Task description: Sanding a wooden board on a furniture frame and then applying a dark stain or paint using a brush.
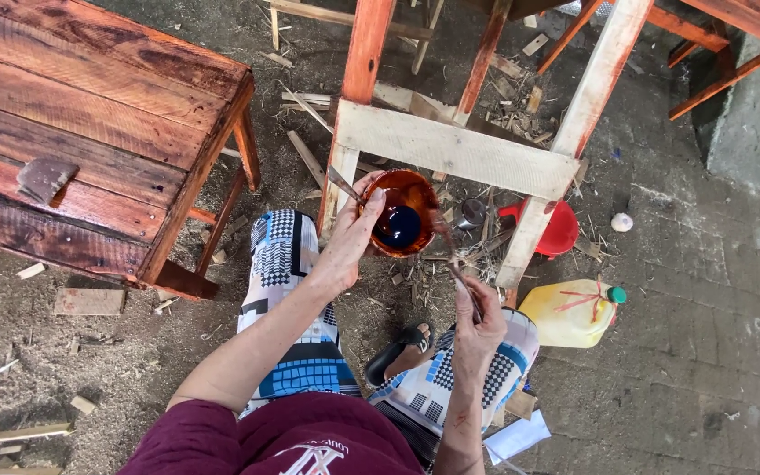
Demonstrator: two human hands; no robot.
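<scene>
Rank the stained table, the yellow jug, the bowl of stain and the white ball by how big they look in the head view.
1. stained table, though nearer the camera
2. yellow jug
3. bowl of stain, close to the jug, so unsure
4. white ball

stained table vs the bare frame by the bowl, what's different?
The table is stained dark red-brown all over; the frame has a pale, unstained crossbar and leg, with only some parts reddish. The table has a closed plank top; the frame is open, floor showing through. The table stands off to the side; the frame is right behind the bowl in the left hand. Both are wood.
</scene>
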